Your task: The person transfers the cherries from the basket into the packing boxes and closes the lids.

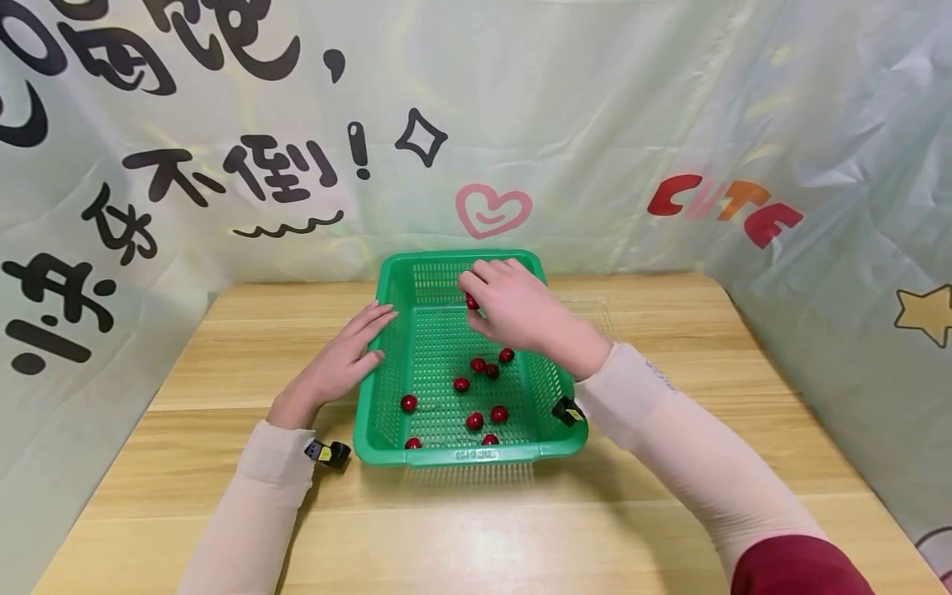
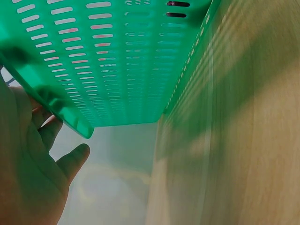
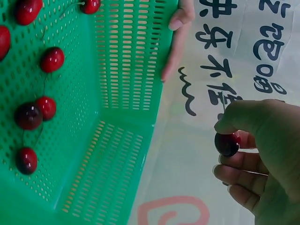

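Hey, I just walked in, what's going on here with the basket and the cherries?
Someone is handling cherries with bare hands. The right hand pinches at least one cherry, held up over the far part of a green basket. The left hand rests against the basket's left rim, fingers extended. More cherries lie scattered on the basket floor, mostly toward the near end, and the basket sits on a wooden table.

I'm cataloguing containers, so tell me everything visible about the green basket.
The green basket looks like plastic: rectangular, with slotted walls, a perforated floor and a solid rim, faintly lettered in front. It sits open side up on the wooden table, with red cherries lying on its floor. The left hand rests its fingers on the left rim.
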`<act>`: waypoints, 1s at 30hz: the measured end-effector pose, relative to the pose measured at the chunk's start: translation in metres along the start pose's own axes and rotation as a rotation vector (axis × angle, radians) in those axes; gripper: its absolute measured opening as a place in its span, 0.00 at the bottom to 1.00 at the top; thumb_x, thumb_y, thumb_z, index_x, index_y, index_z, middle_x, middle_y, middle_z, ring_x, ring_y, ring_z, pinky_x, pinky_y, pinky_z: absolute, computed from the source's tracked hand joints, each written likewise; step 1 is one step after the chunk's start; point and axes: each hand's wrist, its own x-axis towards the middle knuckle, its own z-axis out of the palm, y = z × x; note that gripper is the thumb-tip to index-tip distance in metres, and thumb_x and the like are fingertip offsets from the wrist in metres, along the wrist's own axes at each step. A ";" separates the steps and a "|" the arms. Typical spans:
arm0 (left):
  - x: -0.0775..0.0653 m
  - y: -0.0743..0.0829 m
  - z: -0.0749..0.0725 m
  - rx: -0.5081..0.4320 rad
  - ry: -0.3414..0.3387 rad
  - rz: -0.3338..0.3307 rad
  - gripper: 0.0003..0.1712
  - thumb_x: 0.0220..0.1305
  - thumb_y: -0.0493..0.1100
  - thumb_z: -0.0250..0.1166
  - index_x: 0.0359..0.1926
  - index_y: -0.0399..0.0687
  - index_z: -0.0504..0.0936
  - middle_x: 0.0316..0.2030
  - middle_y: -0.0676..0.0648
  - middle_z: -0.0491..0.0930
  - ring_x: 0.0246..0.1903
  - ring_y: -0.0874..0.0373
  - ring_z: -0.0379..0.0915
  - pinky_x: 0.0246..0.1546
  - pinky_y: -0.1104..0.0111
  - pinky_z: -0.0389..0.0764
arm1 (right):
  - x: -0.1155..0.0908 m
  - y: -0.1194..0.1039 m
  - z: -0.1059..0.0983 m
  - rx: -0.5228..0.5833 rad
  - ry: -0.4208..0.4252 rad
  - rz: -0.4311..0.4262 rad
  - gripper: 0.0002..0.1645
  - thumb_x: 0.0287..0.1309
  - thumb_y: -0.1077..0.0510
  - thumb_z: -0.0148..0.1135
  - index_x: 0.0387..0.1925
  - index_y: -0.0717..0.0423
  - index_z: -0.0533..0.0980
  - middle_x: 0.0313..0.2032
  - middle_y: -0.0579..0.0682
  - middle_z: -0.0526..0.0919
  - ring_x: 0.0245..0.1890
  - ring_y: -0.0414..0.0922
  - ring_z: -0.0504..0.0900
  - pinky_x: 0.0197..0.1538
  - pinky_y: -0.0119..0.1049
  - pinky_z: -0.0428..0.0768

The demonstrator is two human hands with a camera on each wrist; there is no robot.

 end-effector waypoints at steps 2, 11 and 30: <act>0.000 0.000 0.000 -0.003 -0.002 -0.003 0.35 0.66 0.40 0.52 0.74 0.44 0.59 0.74 0.45 0.53 0.75 0.45 0.37 0.68 0.43 0.51 | -0.003 0.002 -0.001 -0.014 0.028 -0.004 0.06 0.57 0.59 0.60 0.36 0.55 0.72 0.31 0.48 0.72 0.33 0.48 0.74 0.42 0.43 0.71; 0.000 0.000 0.000 -0.008 -0.001 0.000 0.35 0.66 0.40 0.52 0.74 0.43 0.59 0.74 0.45 0.53 0.74 0.42 0.38 0.68 0.42 0.51 | -0.015 0.011 -0.006 -0.044 0.081 -0.010 0.07 0.56 0.59 0.61 0.35 0.56 0.72 0.30 0.49 0.71 0.32 0.49 0.73 0.39 0.42 0.69; 0.000 -0.002 0.002 0.000 0.005 0.013 0.35 0.67 0.41 0.52 0.74 0.43 0.59 0.74 0.45 0.53 0.75 0.44 0.37 0.68 0.42 0.52 | -0.048 0.027 -0.015 0.015 0.095 0.067 0.10 0.55 0.60 0.63 0.37 0.58 0.73 0.32 0.51 0.72 0.33 0.52 0.74 0.39 0.46 0.69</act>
